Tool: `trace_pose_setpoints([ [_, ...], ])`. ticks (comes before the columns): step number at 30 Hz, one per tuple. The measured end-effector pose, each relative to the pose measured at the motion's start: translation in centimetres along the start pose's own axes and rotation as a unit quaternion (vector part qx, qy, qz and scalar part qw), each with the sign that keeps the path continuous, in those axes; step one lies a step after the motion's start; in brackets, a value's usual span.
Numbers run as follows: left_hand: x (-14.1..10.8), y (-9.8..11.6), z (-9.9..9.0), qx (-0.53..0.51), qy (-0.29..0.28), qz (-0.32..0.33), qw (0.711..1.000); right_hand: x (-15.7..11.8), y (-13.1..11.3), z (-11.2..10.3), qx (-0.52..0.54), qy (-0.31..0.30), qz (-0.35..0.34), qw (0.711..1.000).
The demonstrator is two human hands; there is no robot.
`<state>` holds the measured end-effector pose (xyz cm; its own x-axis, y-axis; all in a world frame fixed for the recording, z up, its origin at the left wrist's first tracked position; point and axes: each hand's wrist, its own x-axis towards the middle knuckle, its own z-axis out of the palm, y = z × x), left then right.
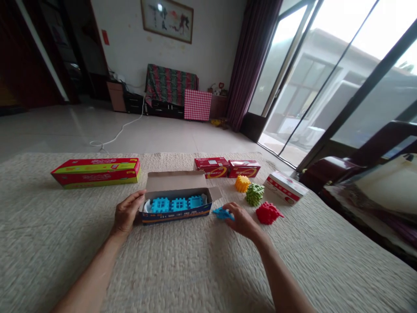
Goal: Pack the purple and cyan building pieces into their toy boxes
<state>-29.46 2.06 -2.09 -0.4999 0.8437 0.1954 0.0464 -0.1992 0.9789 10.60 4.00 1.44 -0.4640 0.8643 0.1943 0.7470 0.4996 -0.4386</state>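
Observation:
My left hand is closed at the left end of an open dark blue cardboard box, thumb and fingers at its edge. Several light blue plastic building blocks with notched edges lie in a row inside, beside some white wrapping at the left end. The box's lid is raised at the back, and a side flap sticks out on the right. To the right of the box, my right hand has its fingers on a blue building block low over the cover; the hand hides part of it.
Right of the box are yellow, green and red block clusters. Two red boxes stand behind, with a white-and-red box at right. A long red-and-green box lies at left on the textured beige cover.

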Motion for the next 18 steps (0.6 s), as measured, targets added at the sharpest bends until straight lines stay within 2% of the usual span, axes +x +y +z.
trace_pose_setpoints([
  [8,-0.1,0.4,0.3,0.016,0.010,0.009,1.000,0.0,-0.2,-0.5,-0.013,0.004,0.013,1.000],
  [13,-0.3,0.8,0.4,0.019,0.007,0.007,1.000,0.1,0.0,-3.0,-0.006,0.089,0.023,0.996],
  [15,-0.3,0.9,0.4,0.020,0.006,0.003,1.000,0.6,-1.3,-4.4,-0.002,0.134,0.011,0.991],
  [18,-0.3,1.0,0.4,0.020,0.003,0.004,1.000,2.2,-4.8,-5.6,0.014,0.155,-0.042,0.987],
])
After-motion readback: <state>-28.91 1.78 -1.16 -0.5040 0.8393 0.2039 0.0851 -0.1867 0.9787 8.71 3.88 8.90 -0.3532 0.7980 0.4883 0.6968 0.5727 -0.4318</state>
